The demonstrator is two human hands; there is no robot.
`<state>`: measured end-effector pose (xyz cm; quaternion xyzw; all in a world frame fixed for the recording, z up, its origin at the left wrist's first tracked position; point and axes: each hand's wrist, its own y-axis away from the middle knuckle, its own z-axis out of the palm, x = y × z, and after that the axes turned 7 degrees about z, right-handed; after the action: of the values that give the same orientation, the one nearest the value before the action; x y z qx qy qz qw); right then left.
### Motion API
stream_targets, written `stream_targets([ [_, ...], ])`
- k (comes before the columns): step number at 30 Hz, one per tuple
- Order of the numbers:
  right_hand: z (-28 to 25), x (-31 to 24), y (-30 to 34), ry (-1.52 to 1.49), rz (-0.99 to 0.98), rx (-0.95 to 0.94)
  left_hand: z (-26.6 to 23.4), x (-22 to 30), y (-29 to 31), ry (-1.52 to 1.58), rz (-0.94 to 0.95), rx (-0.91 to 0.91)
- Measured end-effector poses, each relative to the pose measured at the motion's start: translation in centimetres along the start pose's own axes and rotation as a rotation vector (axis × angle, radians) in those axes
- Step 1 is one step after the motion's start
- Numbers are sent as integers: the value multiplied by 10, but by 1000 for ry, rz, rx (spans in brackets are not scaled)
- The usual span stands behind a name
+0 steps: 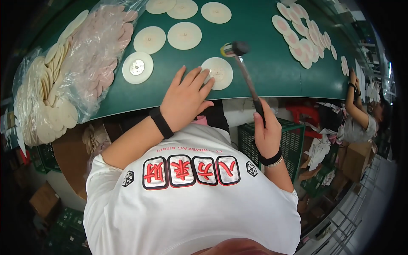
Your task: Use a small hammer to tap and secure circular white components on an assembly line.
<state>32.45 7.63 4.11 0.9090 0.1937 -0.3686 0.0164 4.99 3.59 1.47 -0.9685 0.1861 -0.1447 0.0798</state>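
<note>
My left hand [183,98] lies on the green work surface with its fingers spread, the fingertips at the left edge of a white round disc [222,75]. Gripped by its dark handle, a mallet [248,78] is in my right hand [267,132]. Its head is black with a yellowish face, and it is raised beside the disc's upper right. To the left of my left hand lies another disc [127,74] with a round silver metal plate [137,67] at its middle. Farther back are several pale discs [184,35] with small central marks.
Clear plastic bags [91,55] of stacked pink and cream discs fill the left side. Several pink-centred discs [301,32] lie in overlapping rows at far right. A green crate [293,140] stands below the table edge. Another person [359,114] is at the table's right end.
</note>
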Motion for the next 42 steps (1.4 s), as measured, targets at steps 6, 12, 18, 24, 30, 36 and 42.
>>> stream_targets([
  [6, 8, 13, 13, 74, -51, 22, 1, -1, -3, -20, -11, -15],
  [12, 14, 14, 18, 100, 2, 7, 6, -2, 1, -31, 5, 32],
  [18, 16, 9, 16, 173, 57, -103, 6, -3, 2, -34, 7, 26],
  [24, 31, 19, 18, 113, 70, -22, 9, 9, 3, -3, -27, 37],
  [30, 21, 10, -1, 172, 134, -120, -1, 4, -1, 146, -18, 53],
  [36, 13, 14, 4, -112, 152, -33, -1, -11, -3, 32, 11, 41],
  [42, 23, 24, 19, 49, -28, 109, -1, -5, -2, -1, 5, 22],
])
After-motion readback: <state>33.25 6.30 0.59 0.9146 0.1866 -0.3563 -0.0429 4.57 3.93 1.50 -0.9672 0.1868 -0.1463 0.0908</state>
